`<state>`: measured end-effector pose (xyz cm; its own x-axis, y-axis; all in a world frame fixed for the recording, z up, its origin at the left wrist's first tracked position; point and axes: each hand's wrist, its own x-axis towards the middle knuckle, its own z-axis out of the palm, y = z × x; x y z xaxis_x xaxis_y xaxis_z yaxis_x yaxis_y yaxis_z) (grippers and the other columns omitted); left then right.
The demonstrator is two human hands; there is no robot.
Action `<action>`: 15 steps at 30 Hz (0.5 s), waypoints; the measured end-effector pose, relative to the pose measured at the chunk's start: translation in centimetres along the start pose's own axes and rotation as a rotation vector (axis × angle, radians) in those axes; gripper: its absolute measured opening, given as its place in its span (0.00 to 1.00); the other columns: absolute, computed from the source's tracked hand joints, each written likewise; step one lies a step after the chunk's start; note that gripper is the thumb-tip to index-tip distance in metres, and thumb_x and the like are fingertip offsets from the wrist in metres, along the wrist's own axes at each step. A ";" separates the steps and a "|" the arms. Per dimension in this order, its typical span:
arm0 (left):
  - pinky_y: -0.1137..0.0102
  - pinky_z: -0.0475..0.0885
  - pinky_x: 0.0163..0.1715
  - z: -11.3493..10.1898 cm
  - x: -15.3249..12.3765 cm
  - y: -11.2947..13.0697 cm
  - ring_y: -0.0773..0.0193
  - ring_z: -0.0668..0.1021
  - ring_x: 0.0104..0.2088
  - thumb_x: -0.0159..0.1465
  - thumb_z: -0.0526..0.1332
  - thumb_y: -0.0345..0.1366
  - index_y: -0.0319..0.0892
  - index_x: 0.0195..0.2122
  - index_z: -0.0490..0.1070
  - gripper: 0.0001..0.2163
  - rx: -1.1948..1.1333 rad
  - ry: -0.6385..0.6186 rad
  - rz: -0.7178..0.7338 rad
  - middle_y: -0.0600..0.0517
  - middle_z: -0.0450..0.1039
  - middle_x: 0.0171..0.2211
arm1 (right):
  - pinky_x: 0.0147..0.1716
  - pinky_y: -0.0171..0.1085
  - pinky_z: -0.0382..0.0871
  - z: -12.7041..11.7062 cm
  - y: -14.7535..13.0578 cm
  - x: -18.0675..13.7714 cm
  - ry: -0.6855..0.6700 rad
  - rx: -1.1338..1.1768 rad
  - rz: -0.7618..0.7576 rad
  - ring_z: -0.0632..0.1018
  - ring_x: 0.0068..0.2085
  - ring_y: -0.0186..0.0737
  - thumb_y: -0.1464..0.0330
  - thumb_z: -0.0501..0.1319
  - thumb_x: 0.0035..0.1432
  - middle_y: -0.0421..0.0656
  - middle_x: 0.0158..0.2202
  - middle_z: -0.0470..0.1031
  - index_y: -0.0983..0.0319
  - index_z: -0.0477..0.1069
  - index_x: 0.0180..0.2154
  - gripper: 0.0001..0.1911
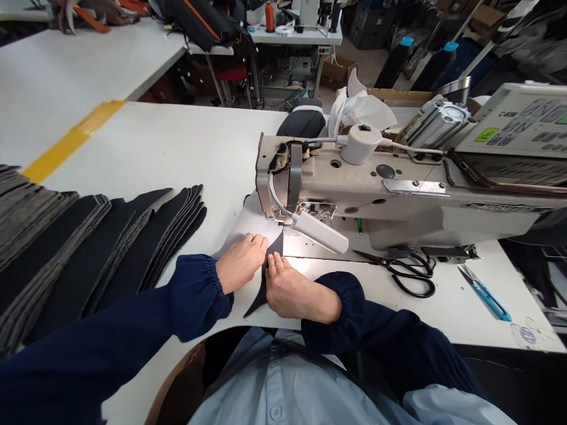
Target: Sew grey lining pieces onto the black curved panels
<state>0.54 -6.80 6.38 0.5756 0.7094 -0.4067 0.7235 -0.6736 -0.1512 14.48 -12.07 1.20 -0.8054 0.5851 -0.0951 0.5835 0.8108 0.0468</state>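
Note:
My left hand [243, 260] is closed, its fingers curled on the edge of a white mesh fabric piece [250, 221] that lies on the sewing machine table. Close beside it, my right hand [295, 289] grips a narrow dark fabric piece [257, 302], fingers together on top of it. The dark piece overlaps the white one and runs up toward the needle area of the sewing machine [319, 189]. A white lamp head [321, 232] on a bent metal neck hides part of the needle area. My fingertips are just in front of the machine head.
Stacks of dark fabric pieces [172, 236] lie at the left. Black scissors [405, 268] and blue thread snips [487, 295] rest on the right of the table [186, 141]. A control panel [518, 121] stands at the back right. Yellow tape [75, 139] crosses the left side.

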 end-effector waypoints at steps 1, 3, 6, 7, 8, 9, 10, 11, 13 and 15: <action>0.66 0.69 0.34 0.0 0.1 0.1 0.53 0.72 0.43 0.55 0.56 0.18 0.31 0.49 0.66 0.20 -0.017 -0.008 0.013 0.40 0.68 0.42 | 0.51 0.58 0.69 0.2 0.0 0.1 0.015 -0.006 0.005 0.73 0.55 0.66 0.72 0.54 0.59 0.76 0.55 0.65 0.86 0.67 0.54 0.26; 0.66 0.70 0.36 0.2 0.3 0.1 0.53 0.73 0.42 0.56 0.56 0.19 0.31 0.47 0.67 0.16 -0.058 -0.002 0.040 0.40 0.68 0.41 | 0.50 0.56 0.71 0.6 -0.1 0.2 0.041 -0.027 0.010 0.74 0.54 0.64 0.75 0.53 0.59 0.75 0.55 0.66 0.86 0.67 0.53 0.24; 0.66 0.71 0.37 0.6 0.7 0.0 0.57 0.73 0.38 0.59 0.52 0.20 0.32 0.44 0.67 0.13 -0.128 0.016 0.078 0.42 0.69 0.39 | 0.48 0.54 0.74 0.7 -0.4 0.4 0.065 -0.087 0.009 0.77 0.52 0.62 0.77 0.53 0.58 0.73 0.52 0.70 0.85 0.69 0.52 0.22; 0.66 0.71 0.36 0.7 0.8 0.0 0.58 0.74 0.37 0.59 0.51 0.21 0.33 0.43 0.67 0.12 -0.149 0.017 0.084 0.43 0.69 0.38 | 0.46 0.54 0.75 0.7 -0.5 0.4 0.071 -0.108 0.006 0.78 0.51 0.61 0.78 0.54 0.57 0.72 0.51 0.71 0.84 0.70 0.51 0.22; 0.67 0.71 0.35 0.8 0.9 -0.1 0.59 0.73 0.35 0.60 0.51 0.21 0.34 0.43 0.67 0.12 -0.170 0.016 0.086 0.44 0.69 0.38 | 0.45 0.53 0.75 0.6 -0.7 0.4 0.079 -0.124 -0.002 0.78 0.50 0.61 0.79 0.54 0.57 0.71 0.50 0.72 0.83 0.71 0.50 0.21; 0.68 0.71 0.34 1.0 1.0 -0.1 0.60 0.73 0.34 0.59 0.51 0.21 0.35 0.43 0.66 0.12 -0.192 0.014 0.080 0.44 0.69 0.38 | 0.43 0.51 0.76 0.5 -0.8 0.3 0.086 -0.130 -0.016 0.79 0.48 0.60 0.80 0.54 0.57 0.71 0.48 0.73 0.83 0.72 0.49 0.20; 0.68 0.70 0.33 1.1 1.1 -0.2 0.61 0.73 0.34 0.59 0.51 0.22 0.36 0.43 0.66 0.12 -0.214 0.013 0.073 0.45 0.69 0.38 | 0.41 0.50 0.77 0.3 -0.9 0.1 0.092 -0.126 -0.034 0.80 0.47 0.59 0.81 0.54 0.57 0.70 0.46 0.75 0.82 0.73 0.47 0.18; 0.68 0.70 0.33 1.3 1.2 -0.2 0.61 0.73 0.34 0.59 0.51 0.22 0.36 0.42 0.66 0.12 -0.237 0.013 0.070 0.45 0.69 0.38 | 0.40 0.49 0.77 0.2 -1.1 -0.1 0.094 -0.115 -0.054 0.81 0.45 0.57 0.81 0.55 0.57 0.69 0.44 0.76 0.80 0.74 0.45 0.16; 0.68 0.71 0.35 1.7 1.4 -0.2 0.61 0.73 0.34 0.59 0.50 0.22 0.36 0.42 0.66 0.12 -0.283 0.028 0.066 0.46 0.70 0.37 | 0.40 0.47 0.77 0.0 -1.2 -0.5 0.093 -0.088 -0.088 0.82 0.42 0.55 0.81 0.55 0.57 0.67 0.41 0.78 0.77 0.76 0.40 0.13; 0.67 0.71 0.37 2.3 1.7 -0.1 0.60 0.74 0.35 0.59 0.49 0.22 0.36 0.42 0.67 0.13 -0.338 0.062 0.055 0.46 0.70 0.37 | 0.40 0.47 0.76 -0.1 -1.3 -0.8 0.095 -0.074 -0.105 0.82 0.41 0.54 0.80 0.56 0.57 0.66 0.41 0.78 0.75 0.76 0.39 0.11</action>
<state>0.52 -6.03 3.64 0.6314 0.6925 -0.3490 0.7704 -0.6114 0.1806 14.38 -13.63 1.30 -0.8699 0.4931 -0.0087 0.4890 0.8646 0.1154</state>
